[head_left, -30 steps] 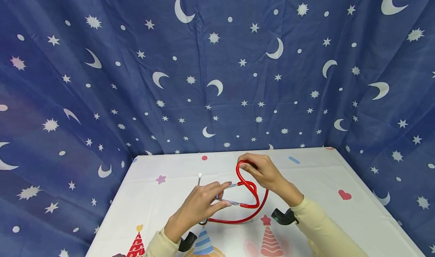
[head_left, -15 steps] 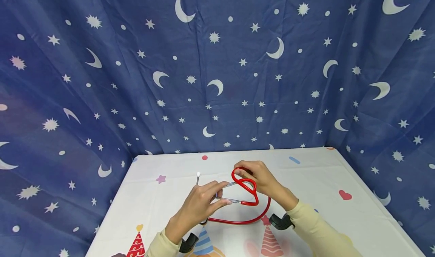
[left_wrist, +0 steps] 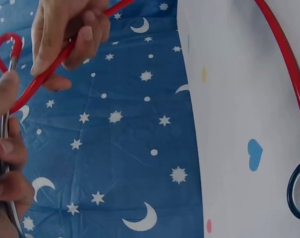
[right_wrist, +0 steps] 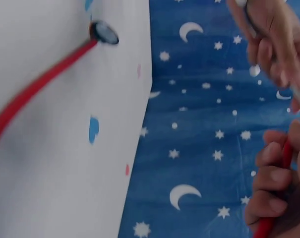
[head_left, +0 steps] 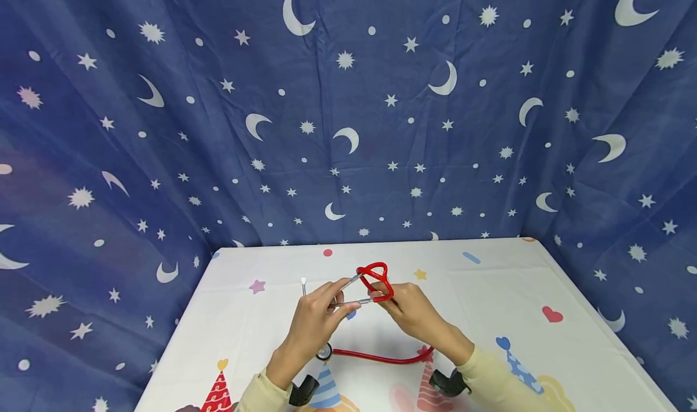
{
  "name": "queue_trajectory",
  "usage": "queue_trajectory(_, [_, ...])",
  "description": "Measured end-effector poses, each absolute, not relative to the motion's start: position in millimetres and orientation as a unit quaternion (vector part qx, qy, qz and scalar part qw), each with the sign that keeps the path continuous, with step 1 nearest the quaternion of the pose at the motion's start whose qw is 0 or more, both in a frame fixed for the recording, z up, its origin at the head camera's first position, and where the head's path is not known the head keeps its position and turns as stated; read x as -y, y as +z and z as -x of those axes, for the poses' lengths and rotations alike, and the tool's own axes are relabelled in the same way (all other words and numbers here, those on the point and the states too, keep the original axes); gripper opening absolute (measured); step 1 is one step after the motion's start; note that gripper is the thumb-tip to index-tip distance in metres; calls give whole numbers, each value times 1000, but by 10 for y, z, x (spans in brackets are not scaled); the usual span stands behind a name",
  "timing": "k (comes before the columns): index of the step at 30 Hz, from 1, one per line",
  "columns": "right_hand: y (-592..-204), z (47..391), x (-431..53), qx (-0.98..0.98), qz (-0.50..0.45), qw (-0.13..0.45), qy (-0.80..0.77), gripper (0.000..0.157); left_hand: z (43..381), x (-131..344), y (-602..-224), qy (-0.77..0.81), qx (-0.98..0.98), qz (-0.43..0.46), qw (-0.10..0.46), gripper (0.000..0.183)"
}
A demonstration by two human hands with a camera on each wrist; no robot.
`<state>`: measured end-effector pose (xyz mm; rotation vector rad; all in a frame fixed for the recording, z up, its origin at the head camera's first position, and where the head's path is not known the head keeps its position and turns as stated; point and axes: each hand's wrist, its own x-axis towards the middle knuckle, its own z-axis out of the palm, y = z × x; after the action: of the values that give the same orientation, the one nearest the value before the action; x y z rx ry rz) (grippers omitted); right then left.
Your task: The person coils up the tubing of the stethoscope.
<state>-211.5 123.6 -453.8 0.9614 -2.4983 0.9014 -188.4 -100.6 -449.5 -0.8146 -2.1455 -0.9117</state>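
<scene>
A red stethoscope point(head_left: 376, 357) is held between both hands above the table. My left hand point(head_left: 316, 315) grips its metal ear tubes point(left_wrist: 3, 144), one white eartip point(head_left: 303, 280) sticking up behind the fingers. With curled fingers my right hand point(head_left: 411, 315) holds the red tubing point(right_wrist: 287, 153), close to where it loops at the end of the ear tubes. From the right hand the tubing hangs down and curves left along the table to the round chest piece point(head_left: 323, 351), which lies near the left wrist.
The white table cover point(head_left: 245, 327) is printed with party hats, hearts and stars. A dark blue curtain point(head_left: 348, 127) with moons and stars rises behind the table and along both sides. Black wrist-camera mounts point(head_left: 449, 383) sit on both wrists.
My right hand has moved left and lower, toward the left hand, drawing the tubing loop in over the ear tubes. The left hand has shifted slightly left and still grips the tubes.
</scene>
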Motion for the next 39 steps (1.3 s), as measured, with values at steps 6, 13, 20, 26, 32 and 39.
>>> queue_trajectory(6, [-4605,1948,-1228,879,-333,107,325,21,1968,1079,-4518,-362,836,229,344,47])
queue_trajectory(13, [-4579,1849,-1355,875,-316,121,346,12,2018,1133,-4535,-334,859,196,336,47])
queue_trajectory(20, [-4533,1760,-1367,879,-319,86,344,18,2041,1025,-4560,-346,876,153,299,49])
queue_trajectory(26, [-4485,1730,-1332,875,-320,83,354,19,2040,989,-4580,-348,889,110,277,51])
queue_trajectory(32, [-4447,1646,-1472,880,-306,76,355,14,2065,942,-4611,-336,893,115,276,51])
queue_trajectory(39, [-4397,1635,-1612,877,-302,98,362,18,2089,936,-4621,-330,895,111,279,50])
